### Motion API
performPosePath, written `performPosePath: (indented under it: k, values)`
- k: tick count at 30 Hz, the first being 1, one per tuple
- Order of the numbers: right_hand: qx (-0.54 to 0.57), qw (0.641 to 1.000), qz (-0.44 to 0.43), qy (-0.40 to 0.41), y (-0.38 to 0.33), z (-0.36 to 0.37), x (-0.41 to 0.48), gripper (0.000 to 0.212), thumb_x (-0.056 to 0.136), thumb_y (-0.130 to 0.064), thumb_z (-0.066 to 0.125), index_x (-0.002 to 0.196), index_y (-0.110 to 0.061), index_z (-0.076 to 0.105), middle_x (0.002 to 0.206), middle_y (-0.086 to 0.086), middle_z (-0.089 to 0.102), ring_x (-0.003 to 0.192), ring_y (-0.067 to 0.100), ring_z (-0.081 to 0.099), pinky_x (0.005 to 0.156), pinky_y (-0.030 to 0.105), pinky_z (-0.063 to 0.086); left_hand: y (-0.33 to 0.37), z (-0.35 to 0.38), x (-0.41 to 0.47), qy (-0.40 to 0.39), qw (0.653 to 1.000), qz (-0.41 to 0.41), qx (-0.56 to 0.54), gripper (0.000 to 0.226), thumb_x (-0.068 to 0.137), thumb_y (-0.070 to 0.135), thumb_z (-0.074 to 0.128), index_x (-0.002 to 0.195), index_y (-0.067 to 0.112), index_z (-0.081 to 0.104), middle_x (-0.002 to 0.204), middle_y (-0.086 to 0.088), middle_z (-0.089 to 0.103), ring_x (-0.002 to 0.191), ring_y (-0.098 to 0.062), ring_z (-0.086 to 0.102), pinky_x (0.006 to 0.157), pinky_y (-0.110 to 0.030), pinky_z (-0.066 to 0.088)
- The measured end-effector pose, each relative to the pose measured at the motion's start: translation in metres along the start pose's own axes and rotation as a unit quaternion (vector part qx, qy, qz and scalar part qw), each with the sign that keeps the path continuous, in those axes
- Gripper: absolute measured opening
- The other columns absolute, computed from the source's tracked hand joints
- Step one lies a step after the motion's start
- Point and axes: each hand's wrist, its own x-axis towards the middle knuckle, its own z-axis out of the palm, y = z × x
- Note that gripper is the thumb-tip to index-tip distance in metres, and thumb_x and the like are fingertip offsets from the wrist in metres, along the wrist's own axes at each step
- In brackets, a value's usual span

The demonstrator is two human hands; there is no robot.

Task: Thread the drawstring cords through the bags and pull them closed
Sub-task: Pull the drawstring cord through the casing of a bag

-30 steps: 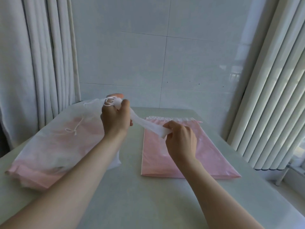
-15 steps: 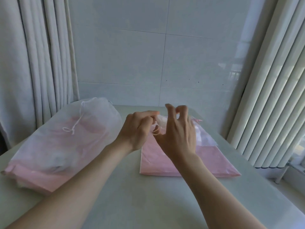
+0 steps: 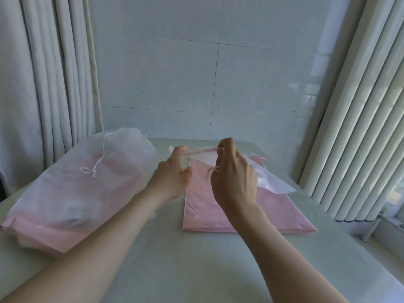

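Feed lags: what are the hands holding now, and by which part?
Both pinch the white sheer bag by its top hem, stretched between them: left hand at one end, right hand further along, cord end dangling below it.

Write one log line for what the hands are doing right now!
left hand: pinches white bag top | right hand: pinches top too | cord: dangles by right hand | white bag: over pink bag
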Motion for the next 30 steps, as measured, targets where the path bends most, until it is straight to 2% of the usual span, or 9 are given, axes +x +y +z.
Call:
performPosePath:
  k: [4,7,11,14,16,21,23,26,30]
  values:
    - [0.070,0.994,0.049,0.070,0.007,0.002,-0.002,0.038,0.077,0.004,0.047,0.105,-0.020,0.035,0.077,-0.008,0.056,0.058,0.023,0.052,0.048,0.034,0.032,-0.005,-0.004,0.010,0.060,0.996,-0.039,-0.053,0.035,0.106,0.035,0.048,0.139,0.024,0.045,0.123,-0.005,0.069,0.104,-0.028,0.071,0.097,-0.043,0.053]
    - [0.139,0.980,0.093,0.105,0.011,0.001,-0.003,0.039,0.073,0.004,0.043,0.103,-0.020,0.035,0.072,-0.015,0.052,0.060,0.005,0.048,0.050,0.033,0.025,-0.003,-0.010,0.013,0.061,0.993,-0.042,-0.095,0.035,0.102,0.029,0.050,0.137,0.022,0.051,0.132,0.000,0.062,0.110,-0.026,0.068,0.100,-0.041,0.052]
    - [0.241,0.957,0.100,0.123,0.017,0.009,-0.002,0.035,0.068,-0.007,0.029,0.100,-0.017,0.040,0.074,-0.006,0.057,0.073,0.024,0.062,0.059,0.041,0.043,0.003,-0.018,0.015,0.100,0.985,-0.037,-0.137,0.047,0.099,0.030,0.055,0.144,0.018,0.053,0.129,-0.001,0.067,0.110,-0.019,0.069,0.094,-0.032,0.051]
    - [0.283,0.946,0.130,0.095,0.020,0.013,-0.001,0.033,0.069,-0.010,0.028,0.094,-0.015,0.049,0.071,-0.004,0.062,0.084,0.034,0.069,0.068,0.045,0.052,0.011,-0.024,0.015,0.196,0.972,-0.003,-0.134,0.041,0.103,0.023,0.057,0.142,0.011,0.058,0.123,0.000,0.070,0.102,-0.008,0.064,0.077,-0.003,0.040]
    - [0.294,0.941,0.153,0.067,0.023,0.015,-0.001,0.030,0.072,-0.011,0.030,0.090,-0.015,0.054,0.070,-0.008,0.065,0.083,0.034,0.072,0.066,0.045,0.054,0.013,-0.028,0.015,0.263,0.956,0.021,-0.125,0.030,0.103,0.021,0.059,0.130,0.010,0.067,0.119,-0.001,0.075,0.098,-0.006,0.067,0.074,0.004,0.035]
    - [0.332,0.918,0.216,-0.035,0.033,0.013,0.002,0.032,0.093,0.001,0.035,0.109,-0.014,0.058,0.097,-0.002,0.066,0.075,0.023,0.078,0.073,0.049,0.064,0.003,-0.037,0.012,0.375,0.918,0.023,-0.129,0.011,0.097,0.017,0.064,0.100,0.013,0.074,0.090,0.001,0.077,0.080,-0.018,0.073,0.078,-0.027,0.053]
    - [0.335,0.912,0.235,-0.031,0.036,0.013,0.001,0.032,0.096,0.001,0.044,0.119,-0.016,0.057,0.102,-0.004,0.066,0.078,0.021,0.078,0.078,0.047,0.064,0.000,-0.039,0.010,0.391,0.911,0.010,-0.130,0.008,0.095,0.013,0.065,0.100,0.012,0.071,0.091,0.002,0.075,0.076,-0.018,0.071,0.076,-0.029,0.052]
    - [0.362,0.888,0.283,0.024,0.039,0.014,0.003,0.032,0.093,0.005,0.057,0.115,-0.017,0.066,0.086,-0.018,0.073,0.081,0.020,0.078,0.074,0.042,0.062,-0.005,-0.039,0.005,0.401,0.906,0.005,-0.138,0.013,0.094,0.009,0.067,0.106,0.012,0.064,0.094,0.001,0.072,0.075,-0.017,0.068,0.075,-0.029,0.050]
    - [0.337,0.902,0.266,0.035,0.035,0.008,0.004,0.038,0.088,-0.001,0.049,0.110,-0.020,0.075,0.078,-0.016,0.069,0.074,-0.003,0.065,0.071,0.027,0.048,-0.013,-0.037,-0.002,0.355,0.929,-0.017,-0.104,0.012,0.091,0.007,0.069,0.100,0.014,0.067,0.093,0.005,0.072,0.082,-0.017,0.068,0.077,-0.027,0.047]
